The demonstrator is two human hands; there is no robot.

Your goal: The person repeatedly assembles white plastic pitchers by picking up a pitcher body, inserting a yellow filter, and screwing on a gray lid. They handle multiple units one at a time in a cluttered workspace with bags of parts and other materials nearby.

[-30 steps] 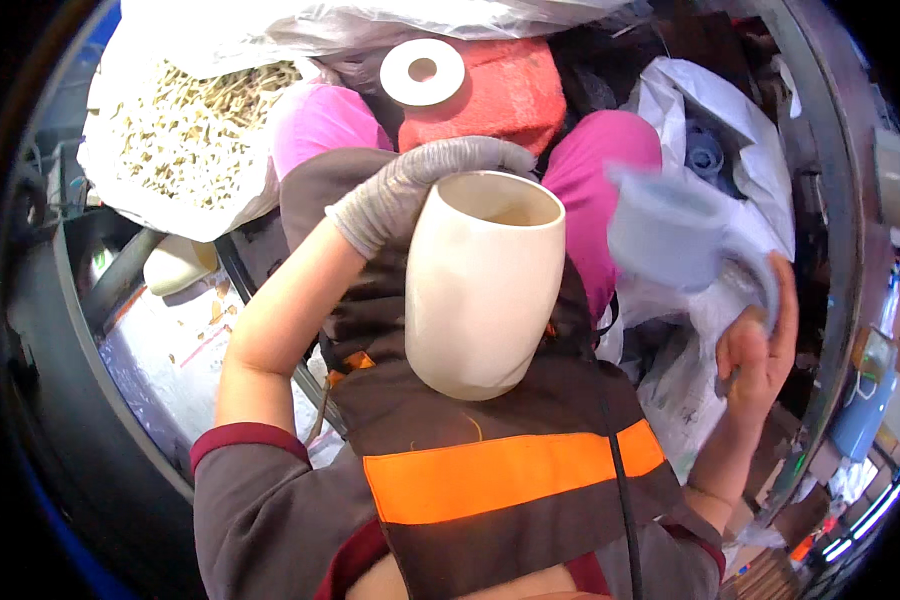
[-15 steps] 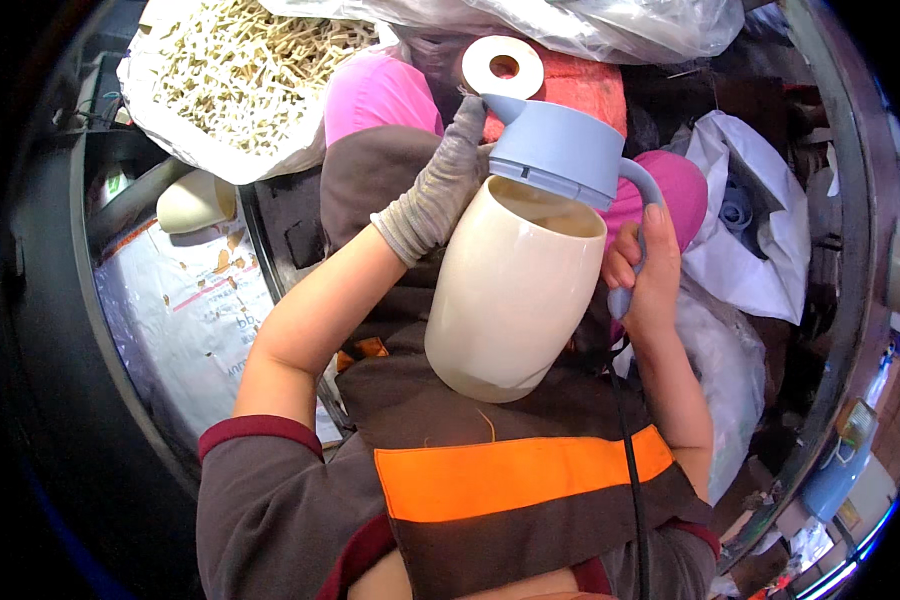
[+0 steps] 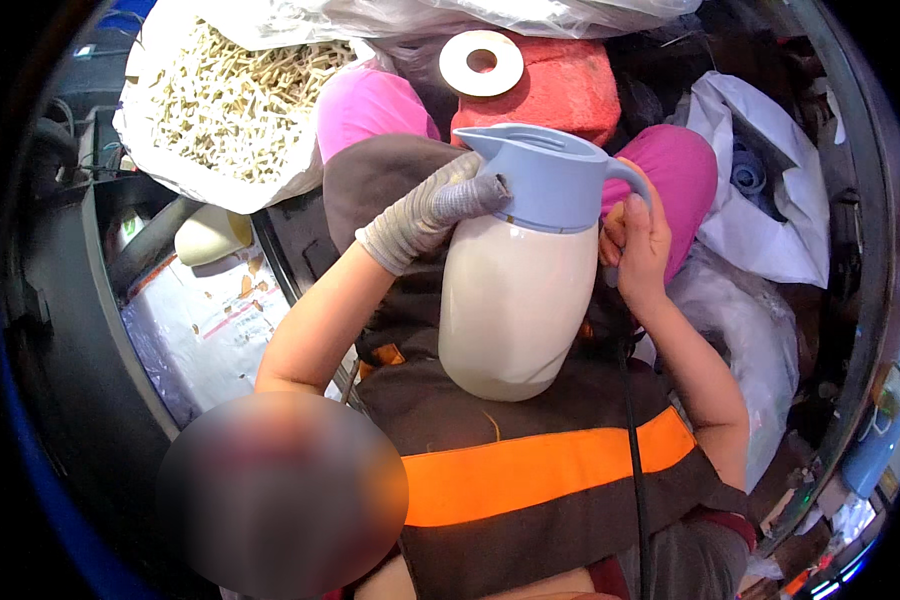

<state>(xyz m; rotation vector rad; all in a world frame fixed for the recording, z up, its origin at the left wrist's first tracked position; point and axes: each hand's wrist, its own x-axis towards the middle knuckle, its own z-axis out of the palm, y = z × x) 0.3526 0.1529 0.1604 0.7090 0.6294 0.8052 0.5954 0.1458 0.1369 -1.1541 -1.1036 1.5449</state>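
A cream-coloured jug body [image 3: 510, 310] stands slightly tilted on my lap, with its blue-grey spouted top [image 3: 550, 175] seated on the rim. My left hand [image 3: 420, 212], in a grey glove, presses against the side of the top below the spout, thumb across it. The gloved fingers are partly hidden behind the top. On the right, my bare right hand [image 3: 638, 242] is closed around the lower part of the top's curved handle [image 3: 625, 172].
A white sack [image 3: 195, 185] of short pale pieces lies far left, a cream jug body [image 3: 212, 235] below it. A pale ring-shaped roll [image 3: 457, 65] rests on a red block [image 3: 570, 90]. Blue-grey parts [image 3: 747, 172] sit in white wrapping at right. A black cable [image 3: 635, 450] crosses my apron.
The blue-grey top has come down from its raised, tilted position onto the jug's rim. My left hand has shifted lower, from near the spout tip to the top's side.
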